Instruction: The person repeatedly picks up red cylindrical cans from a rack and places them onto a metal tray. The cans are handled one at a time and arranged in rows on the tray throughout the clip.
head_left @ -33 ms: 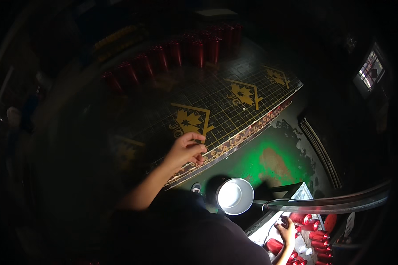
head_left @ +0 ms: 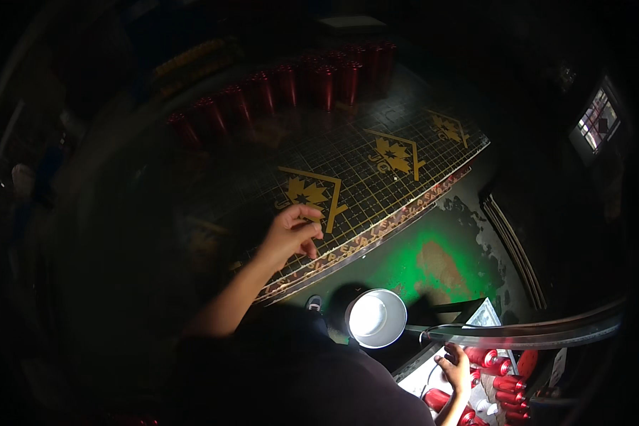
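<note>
My left hand [head_left: 293,231] hovers over the front edge of a dark grid-patterned tabletop [head_left: 362,195] with yellow maple-leaf figures. Its fingers are loosely bent and apart, and I see nothing between them. Down at the lower right, my right hand [head_left: 458,370] reaches over a brightly lit white surface [head_left: 422,370]. Its thumb stands away from its bent fingers, and it appears to hold nothing. Right beside its fingertips lies a shiny red cylinder [head_left: 481,357]. Another red cylinder [head_left: 437,399] lies partly behind my right wrist, and several more are stacked to the right.
Red cylinders [head_left: 324,89] stand in rows at the tabletop's far side. Below the table edge is a white bucket [head_left: 394,319], lit inside. A curved metal bar [head_left: 539,330] crosses above the red cylinders at lower right. Bright green paint [head_left: 405,270] marks the floor.
My left hand has shifted slightly left, and its fingers look a little more spread. My right hand has moved slightly up and left in view. The whole view has shifted a little.
</note>
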`<action>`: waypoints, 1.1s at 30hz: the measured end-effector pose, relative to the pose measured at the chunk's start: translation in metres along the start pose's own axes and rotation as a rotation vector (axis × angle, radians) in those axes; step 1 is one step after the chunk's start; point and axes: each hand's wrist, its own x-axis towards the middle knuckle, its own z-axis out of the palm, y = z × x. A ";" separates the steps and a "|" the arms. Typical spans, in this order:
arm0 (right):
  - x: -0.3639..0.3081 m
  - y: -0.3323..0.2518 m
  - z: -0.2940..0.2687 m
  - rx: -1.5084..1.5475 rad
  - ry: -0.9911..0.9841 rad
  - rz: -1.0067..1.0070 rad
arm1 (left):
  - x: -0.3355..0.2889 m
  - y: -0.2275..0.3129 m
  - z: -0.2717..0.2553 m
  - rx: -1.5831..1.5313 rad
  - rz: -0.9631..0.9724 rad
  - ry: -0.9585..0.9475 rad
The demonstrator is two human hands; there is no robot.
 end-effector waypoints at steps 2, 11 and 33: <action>0.033 -0.049 0.020 0.131 -0.134 -0.108 | 0.045 -0.019 -0.038 0.007 0.102 0.153; 0.200 -0.294 0.197 -0.009 -0.193 -0.756 | 0.201 -0.069 -0.311 0.842 0.627 1.060; 0.398 -0.620 0.619 -0.805 -0.194 -1.675 | 0.308 -0.083 -0.464 0.911 0.649 1.059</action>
